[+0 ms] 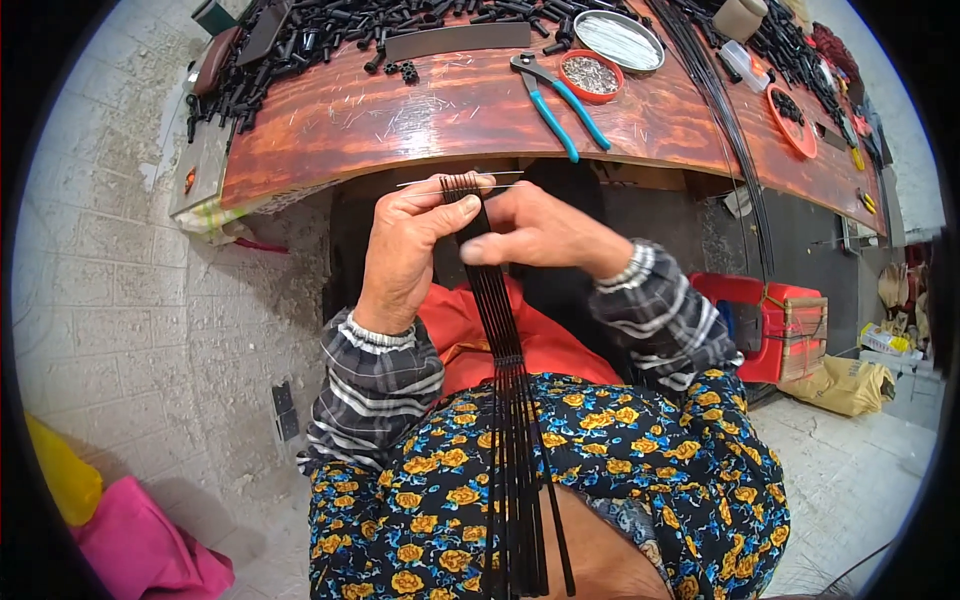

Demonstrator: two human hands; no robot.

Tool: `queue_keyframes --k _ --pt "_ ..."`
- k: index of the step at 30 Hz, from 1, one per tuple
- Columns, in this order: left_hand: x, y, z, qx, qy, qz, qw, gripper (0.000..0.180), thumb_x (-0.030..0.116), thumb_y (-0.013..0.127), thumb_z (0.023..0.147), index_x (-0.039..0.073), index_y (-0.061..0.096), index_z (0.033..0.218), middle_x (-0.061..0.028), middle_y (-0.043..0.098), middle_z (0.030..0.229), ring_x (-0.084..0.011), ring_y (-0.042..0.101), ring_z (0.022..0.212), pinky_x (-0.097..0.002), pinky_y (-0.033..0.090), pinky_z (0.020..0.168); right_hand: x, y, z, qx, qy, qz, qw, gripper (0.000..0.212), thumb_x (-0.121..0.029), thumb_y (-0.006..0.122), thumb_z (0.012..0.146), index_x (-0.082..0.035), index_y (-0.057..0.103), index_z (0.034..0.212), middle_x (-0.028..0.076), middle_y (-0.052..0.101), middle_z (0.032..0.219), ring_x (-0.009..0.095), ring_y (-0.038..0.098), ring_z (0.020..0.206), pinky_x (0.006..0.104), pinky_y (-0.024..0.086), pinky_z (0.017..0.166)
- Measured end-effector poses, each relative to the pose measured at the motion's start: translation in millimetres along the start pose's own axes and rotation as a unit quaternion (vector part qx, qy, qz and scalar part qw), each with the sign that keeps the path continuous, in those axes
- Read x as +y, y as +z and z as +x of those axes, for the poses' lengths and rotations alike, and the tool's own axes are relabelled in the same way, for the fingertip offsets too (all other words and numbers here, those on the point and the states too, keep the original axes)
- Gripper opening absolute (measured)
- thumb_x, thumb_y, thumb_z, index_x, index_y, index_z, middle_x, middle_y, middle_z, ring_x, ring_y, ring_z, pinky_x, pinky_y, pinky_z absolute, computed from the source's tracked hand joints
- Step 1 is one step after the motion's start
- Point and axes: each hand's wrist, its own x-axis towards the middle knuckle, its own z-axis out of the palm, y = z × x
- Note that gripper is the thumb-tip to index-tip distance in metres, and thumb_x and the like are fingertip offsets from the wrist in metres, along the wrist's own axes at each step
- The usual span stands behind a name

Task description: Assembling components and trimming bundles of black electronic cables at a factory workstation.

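Note:
A flat row of thin black rods (490, 300) runs from my fingers down over my lap, bound together by a band (509, 360) partway along, with the lower ends fanned out. My left hand (400, 245) pinches the upper ends between thumb and fingers. Thin silvery wires (415, 183) cross these ends, poking out on both sides. My right hand (555, 232) is closed around the rods just below, its thumb in front and slightly blurred; its fingertips are hidden behind the row.
Beyond my hands stands a reddish wooden table (310, 130) bearing blue-handled pliers (540, 88), a red dish of small metal bits (590, 76), a round tin of white sticks (620, 42) and heaped black tubes (310, 42). A red stool (755, 335) stands at right.

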Motion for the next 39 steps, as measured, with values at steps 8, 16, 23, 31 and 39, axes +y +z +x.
queue_keyframes --k 8,16,23,31,39 --pt "-2.1 9.6 -16.5 0.096 -0.054 -0.202 0.973 0.023 0.007 0.064 0.087 -0.004 0.063 0.107 -0.0062 0.065 0.083 -0.0086 0.058 0.06 -0.0221 0.044 0.043 7.1 25.8 1.4 0.039 0.031 0.249 0.967 0.028 -0.029 0.063 0.089 -0.001 0.069 0.087 0.002 0.066 0.069 0.005 0.056 0.056 0.0186 0.042 0.046" --pt "-2.9 7.0 -21.2 0.128 -0.052 -0.166 0.977 0.018 0.003 0.066 0.084 -0.005 0.062 0.1 -0.0072 0.064 0.081 -0.0114 0.061 0.061 -0.0236 0.045 0.044 3.0 29.6 -0.6 0.052 0.014 0.224 0.973 0.034 -0.035 0.061 0.091 -0.002 0.071 0.089 0.002 0.069 0.071 0.001 0.051 0.051 0.0162 0.036 0.039" --pt "-1.7 8.2 -22.8 0.155 -0.064 -0.212 0.963 0.012 0.002 0.065 0.085 -0.003 0.064 0.096 -0.0094 0.066 0.084 -0.0124 0.061 0.064 -0.0248 0.048 0.051 -2.0 26.8 -3.9 0.046 0.027 0.281 0.958 0.03 -0.027 0.065 0.09 0.002 0.066 0.084 0.005 0.066 0.068 0.006 0.058 0.061 0.0207 0.046 0.054" --pt "-5.2 11.3 -20.9 0.165 -0.067 -0.238 0.955 0.01 0.002 0.064 0.086 -0.002 0.065 0.095 -0.008 0.067 0.085 -0.0114 0.059 0.065 -0.023 0.046 0.055 6.1 26.4 -2.2 0.065 0.018 0.291 0.954 0.028 -0.028 0.063 0.091 -0.002 0.069 0.084 -0.001 0.066 0.07 0.002 0.05 0.056 0.0183 0.036 0.047" --pt "-6.9 17.3 -24.2 0.189 -0.04 -0.153 0.969 0.012 0.005 0.063 0.088 -0.002 0.065 0.098 -0.0052 0.066 0.081 -0.008 0.057 0.059 -0.021 0.042 0.047 9.6 27.9 -0.1 0.04 0.024 0.29 0.956 0.026 -0.024 0.059 0.094 0.001 0.067 0.096 0.006 0.069 0.08 0.01 0.063 0.074 0.0241 0.051 0.068"
